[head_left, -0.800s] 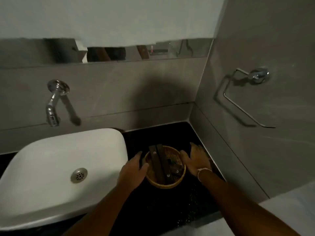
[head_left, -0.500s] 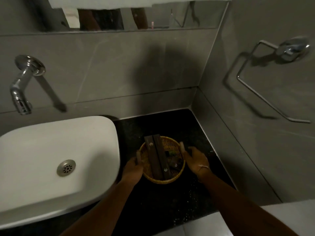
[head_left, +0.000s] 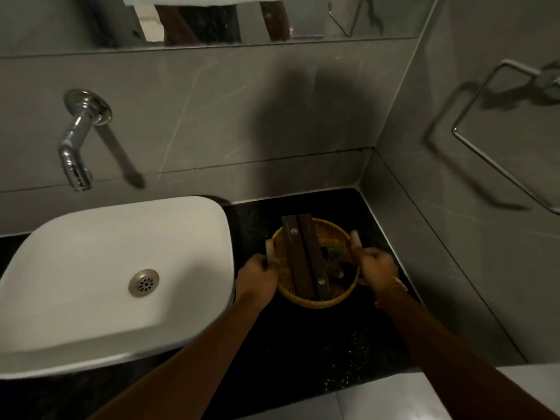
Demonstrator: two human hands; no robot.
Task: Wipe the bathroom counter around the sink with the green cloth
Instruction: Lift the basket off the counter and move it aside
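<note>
A round wicker basket (head_left: 330, 298) stands on the black speckled counter (head_left: 306, 347), right of the white sink (head_left: 100, 277). Two long dark brown boxes (head_left: 303, 259) and some small dark and green items lie in it. My left hand (head_left: 257, 274) grips the basket's left rim, thumb over the edge. My right hand (head_left: 375, 265) grips the right rim the same way. No green cloth shows anywhere.
A chrome tap (head_left: 75, 140) juts from the grey tiled wall above the sink. On the right wall hangs a chrome towel ring (head_left: 491, 128). A mirror strip (head_left: 212, 22) runs along the top. The counter's corner lies just behind the basket.
Both hands went from resting open beside the basket to gripping its rim. The view has tilted down and shifted right.
</note>
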